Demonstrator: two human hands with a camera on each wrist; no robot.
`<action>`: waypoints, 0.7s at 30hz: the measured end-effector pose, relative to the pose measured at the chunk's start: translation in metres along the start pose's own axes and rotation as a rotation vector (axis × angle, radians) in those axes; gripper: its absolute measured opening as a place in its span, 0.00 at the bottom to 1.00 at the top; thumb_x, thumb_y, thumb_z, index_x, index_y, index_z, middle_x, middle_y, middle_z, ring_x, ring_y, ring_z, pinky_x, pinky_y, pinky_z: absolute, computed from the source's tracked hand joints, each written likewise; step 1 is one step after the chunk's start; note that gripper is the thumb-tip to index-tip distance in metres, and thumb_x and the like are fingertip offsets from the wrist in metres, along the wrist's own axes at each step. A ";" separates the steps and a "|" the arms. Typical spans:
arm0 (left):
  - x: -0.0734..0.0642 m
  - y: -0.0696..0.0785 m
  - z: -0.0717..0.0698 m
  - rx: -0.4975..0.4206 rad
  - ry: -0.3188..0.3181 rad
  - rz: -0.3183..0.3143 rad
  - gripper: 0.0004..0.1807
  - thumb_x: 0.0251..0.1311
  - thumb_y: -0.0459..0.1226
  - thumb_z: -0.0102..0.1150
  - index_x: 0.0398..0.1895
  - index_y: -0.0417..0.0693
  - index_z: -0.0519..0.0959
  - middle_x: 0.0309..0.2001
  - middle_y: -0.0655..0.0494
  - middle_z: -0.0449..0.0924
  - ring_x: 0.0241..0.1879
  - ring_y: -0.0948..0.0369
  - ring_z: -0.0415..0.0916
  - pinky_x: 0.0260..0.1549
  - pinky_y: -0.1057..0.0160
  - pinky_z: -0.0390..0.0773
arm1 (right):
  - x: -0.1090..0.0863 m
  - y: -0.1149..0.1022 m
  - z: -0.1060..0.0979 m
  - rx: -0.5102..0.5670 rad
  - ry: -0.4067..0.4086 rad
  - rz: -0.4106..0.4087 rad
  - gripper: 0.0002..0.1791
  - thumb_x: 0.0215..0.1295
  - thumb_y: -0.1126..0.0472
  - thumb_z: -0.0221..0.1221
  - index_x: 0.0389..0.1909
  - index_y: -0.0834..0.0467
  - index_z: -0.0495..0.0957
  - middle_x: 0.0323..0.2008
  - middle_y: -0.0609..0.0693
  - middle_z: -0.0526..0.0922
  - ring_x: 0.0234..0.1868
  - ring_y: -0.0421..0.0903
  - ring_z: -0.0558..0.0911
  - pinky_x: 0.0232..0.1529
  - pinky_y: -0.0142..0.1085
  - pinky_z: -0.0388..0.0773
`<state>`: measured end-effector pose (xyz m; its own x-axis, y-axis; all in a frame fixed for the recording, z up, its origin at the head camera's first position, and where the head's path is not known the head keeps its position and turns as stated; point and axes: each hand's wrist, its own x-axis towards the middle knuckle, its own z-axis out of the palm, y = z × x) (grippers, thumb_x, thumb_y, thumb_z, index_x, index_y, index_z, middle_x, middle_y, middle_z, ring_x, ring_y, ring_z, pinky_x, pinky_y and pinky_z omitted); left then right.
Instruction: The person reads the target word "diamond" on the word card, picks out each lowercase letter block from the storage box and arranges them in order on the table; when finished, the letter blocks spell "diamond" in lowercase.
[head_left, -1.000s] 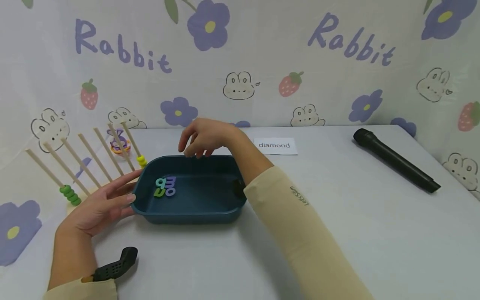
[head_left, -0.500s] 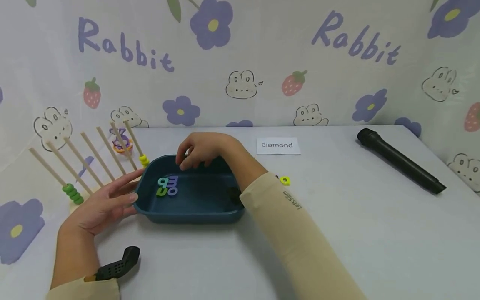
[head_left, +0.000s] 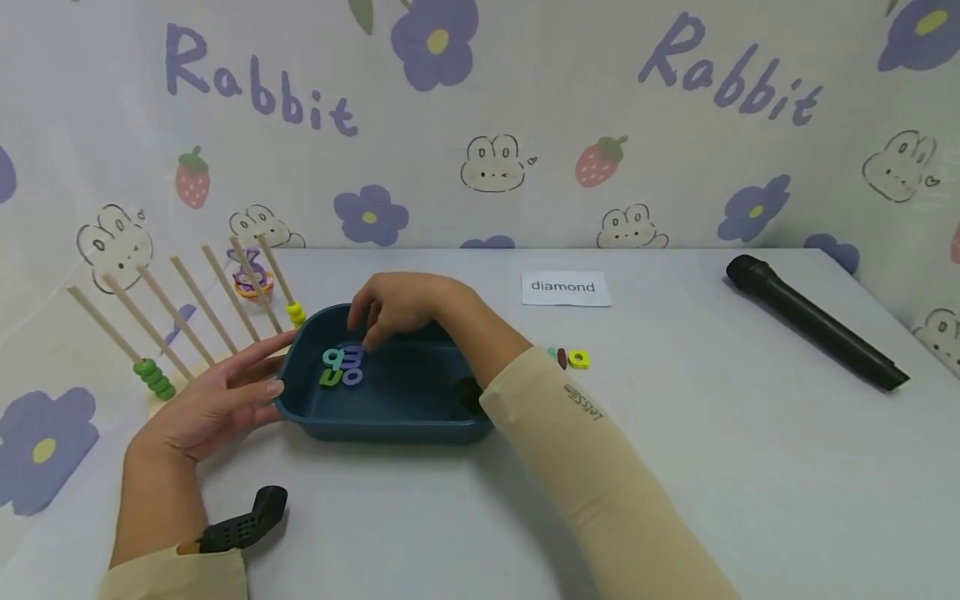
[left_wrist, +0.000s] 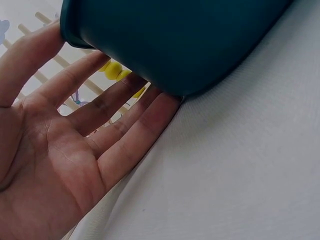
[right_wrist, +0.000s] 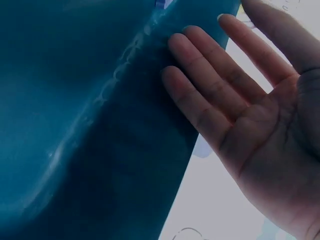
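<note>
In the head view, a dark blue tray (head_left: 405,431) stands on the table before me. At its left end lie a teal letter (head_left: 328,358), a purple m (head_left: 351,358), a green u (head_left: 330,377) and a purple o (head_left: 352,377). My left hand (head_left: 217,404) touches that end from outside, fingers spread and fairly straight; in the left wrist view the thumb meets the rim and some fingertips are hidden. My right hand (head_left: 401,304) reaches over the back rim, its fingertips near the m. In the right wrist view the relaxed fingers (right_wrist: 210,82) hold nothing.
A counting rack with wooden rods (head_left: 202,308) and green beads (head_left: 155,379) stands left. Behind the tray is a "diamond" card (head_left: 566,288). A yellow letter (head_left: 578,359) and a dark red piece (head_left: 562,358) lie beside my right sleeve. A black microphone (head_left: 817,321) lies far right.
My right hand has lowered from above the back rim into the tray, towards the m. Small letters have come into view beside my right sleeve. My left hand stays at the tray.
</note>
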<state>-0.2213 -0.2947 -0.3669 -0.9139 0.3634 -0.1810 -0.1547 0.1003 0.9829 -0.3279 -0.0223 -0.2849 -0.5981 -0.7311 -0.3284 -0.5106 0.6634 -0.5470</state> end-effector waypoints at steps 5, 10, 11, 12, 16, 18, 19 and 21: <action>0.002 -0.001 0.000 0.008 -0.004 -0.001 0.38 0.75 0.36 0.55 0.83 0.62 0.54 0.83 0.39 0.42 0.60 0.66 0.79 0.55 0.61 0.84 | 0.002 -0.003 0.007 -0.027 0.011 0.015 0.23 0.69 0.59 0.67 0.64 0.54 0.80 0.59 0.51 0.83 0.57 0.44 0.81 0.60 0.37 0.78; -0.001 -0.002 -0.002 0.009 0.004 -0.005 0.39 0.76 0.36 0.55 0.84 0.62 0.52 0.83 0.38 0.40 0.59 0.67 0.79 0.54 0.62 0.84 | 0.006 -0.008 0.011 -0.046 0.007 0.008 0.23 0.69 0.60 0.67 0.64 0.54 0.80 0.59 0.52 0.83 0.56 0.44 0.81 0.60 0.38 0.78; -0.001 -0.002 -0.002 0.006 0.000 -0.003 0.39 0.76 0.36 0.55 0.84 0.62 0.52 0.83 0.37 0.40 0.59 0.67 0.80 0.54 0.62 0.84 | 0.006 -0.008 0.012 -0.044 0.008 0.008 0.24 0.69 0.60 0.67 0.65 0.54 0.80 0.59 0.52 0.82 0.57 0.45 0.81 0.61 0.38 0.78; -0.001 -0.002 -0.001 0.004 -0.003 -0.003 0.39 0.76 0.36 0.55 0.84 0.61 0.52 0.83 0.37 0.40 0.59 0.66 0.80 0.54 0.62 0.84 | 0.006 -0.008 0.012 -0.043 0.010 0.008 0.24 0.69 0.60 0.67 0.65 0.54 0.80 0.60 0.53 0.82 0.57 0.45 0.80 0.61 0.38 0.77; 0.000 -0.002 -0.001 -0.005 -0.015 -0.002 0.38 0.76 0.36 0.54 0.84 0.62 0.53 0.83 0.38 0.40 0.59 0.66 0.80 0.54 0.62 0.84 | 0.007 -0.008 0.014 -0.042 0.006 0.012 0.23 0.68 0.61 0.67 0.64 0.54 0.80 0.59 0.52 0.82 0.56 0.44 0.81 0.60 0.37 0.78; 0.000 -0.002 -0.001 -0.008 -0.018 -0.001 0.37 0.76 0.35 0.54 0.83 0.62 0.53 0.83 0.38 0.40 0.59 0.66 0.80 0.54 0.62 0.84 | 0.009 -0.008 0.014 -0.043 0.004 0.012 0.23 0.68 0.61 0.68 0.64 0.53 0.80 0.58 0.52 0.83 0.55 0.44 0.81 0.59 0.37 0.78; 0.001 -0.001 -0.001 -0.008 -0.021 0.000 0.37 0.76 0.35 0.54 0.83 0.62 0.53 0.83 0.38 0.40 0.60 0.66 0.80 0.54 0.62 0.84 | 0.010 -0.008 0.015 -0.046 0.004 0.012 0.23 0.68 0.61 0.68 0.64 0.53 0.80 0.58 0.51 0.83 0.55 0.44 0.81 0.59 0.36 0.78; 0.001 -0.001 -0.001 -0.001 -0.024 0.002 0.37 0.76 0.35 0.54 0.83 0.63 0.53 0.83 0.38 0.40 0.60 0.66 0.80 0.54 0.62 0.84 | 0.011 -0.008 0.015 -0.055 0.005 0.014 0.23 0.67 0.61 0.68 0.64 0.53 0.80 0.57 0.51 0.84 0.55 0.44 0.81 0.60 0.37 0.78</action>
<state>-0.2229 -0.2953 -0.3679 -0.9048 0.3860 -0.1799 -0.1534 0.0985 0.9832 -0.3210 -0.0387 -0.2957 -0.6083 -0.7210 -0.3319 -0.5350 0.6813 -0.4996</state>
